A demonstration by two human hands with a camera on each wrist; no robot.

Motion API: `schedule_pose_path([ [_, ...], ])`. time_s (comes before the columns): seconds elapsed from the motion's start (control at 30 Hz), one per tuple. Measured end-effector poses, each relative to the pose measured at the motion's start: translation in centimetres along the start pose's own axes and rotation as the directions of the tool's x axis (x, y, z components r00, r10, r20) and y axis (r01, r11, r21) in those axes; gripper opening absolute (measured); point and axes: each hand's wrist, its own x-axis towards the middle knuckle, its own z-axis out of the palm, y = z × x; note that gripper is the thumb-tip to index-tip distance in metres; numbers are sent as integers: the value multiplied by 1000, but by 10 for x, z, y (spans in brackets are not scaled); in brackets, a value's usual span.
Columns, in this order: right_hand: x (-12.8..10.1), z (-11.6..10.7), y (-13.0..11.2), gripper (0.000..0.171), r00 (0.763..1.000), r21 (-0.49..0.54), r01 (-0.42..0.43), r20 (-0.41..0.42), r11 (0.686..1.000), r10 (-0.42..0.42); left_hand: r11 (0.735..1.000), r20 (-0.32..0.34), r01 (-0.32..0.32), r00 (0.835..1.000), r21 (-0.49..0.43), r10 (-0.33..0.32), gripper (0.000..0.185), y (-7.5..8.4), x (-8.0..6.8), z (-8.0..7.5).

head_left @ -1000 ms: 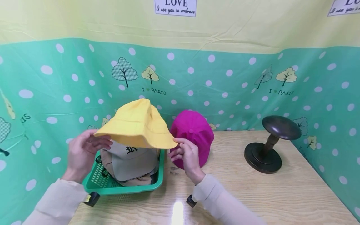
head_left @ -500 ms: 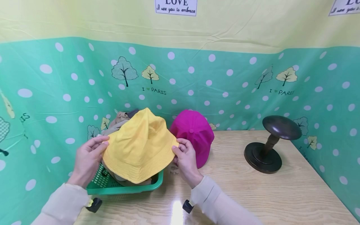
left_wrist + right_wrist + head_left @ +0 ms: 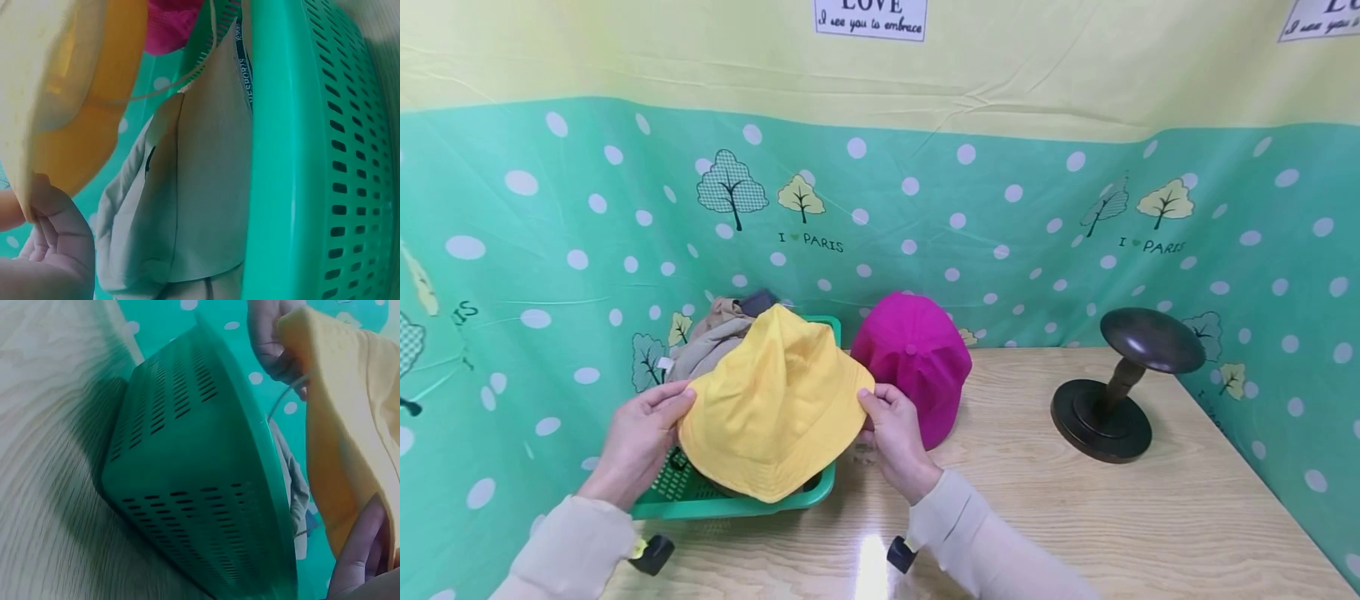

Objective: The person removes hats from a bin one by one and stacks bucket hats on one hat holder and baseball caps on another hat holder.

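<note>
**Operator:** Head view: I have both hands on the yellow cotton bucket hat (image 3: 775, 404). My left hand (image 3: 638, 440) pinches its brim on one side, my right hand (image 3: 891, 433) pinches the opposite side, fingers curled round the cloth edge. The hat hangs crown-up between them, over the green perforated plastic basket (image 3: 733, 502) at the wooden table's (image 3: 1112, 533) left edge.

**Observer:** What lies in the basket?

**Operator:** Left wrist view: a beige fabric cap (image 3: 206, 187) rests against the basket's green wall (image 3: 312, 156), with the yellow brim (image 3: 75, 125) above it and my fingers (image 3: 59, 231) closed on the brim's edge. Right wrist view: the basket (image 3: 194, 481) seen from outside, standing on the table's wood; my right fingers (image 3: 359, 550) grip the yellow cloth (image 3: 337, 437), and the left hand (image 3: 272, 337) holds the far side.

**Observer:** And beside it?

**Operator:** A magenta fabric cap (image 3: 917, 358) stands just right of the basket, near the table's far edge. A dark wooden hat stand (image 3: 1120, 379), round-topped with a disc base, stands well apart, toward the far right corner.
</note>
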Motion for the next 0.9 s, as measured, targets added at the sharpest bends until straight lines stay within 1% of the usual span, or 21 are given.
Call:
schedule_pose_path([
  [0.1,1,0,1,19,1000,-20,9,-2,1000,-9,1000,5,21,1000,-14,-21,13,-2,0,-1],
  [0.2,1,0,0,20,1000,-48,18,-3,999,-19,999,10,43,999,-7,-43,6,-4,1,-1],
  [0.37,-1,1,-5,20,1000,-100,28,14,995,-27,998,18,65,998,10,-65,8,-4,1,0],
  [0.53,-2,3,-14,21,995,-156,93,60,983,-85,998,29,65,997,21,-65,11,-1,0,2],
  [0.73,-4,1,-30,23,983,-209,169,109,963,-149,999,36,37,999,12,-38,18,3,-1,6],
  [0.9,-5,-3,-42,21,976,-219,203,126,954,-179,1000,56,14,998,-15,-13,22,6,-2,13],
])
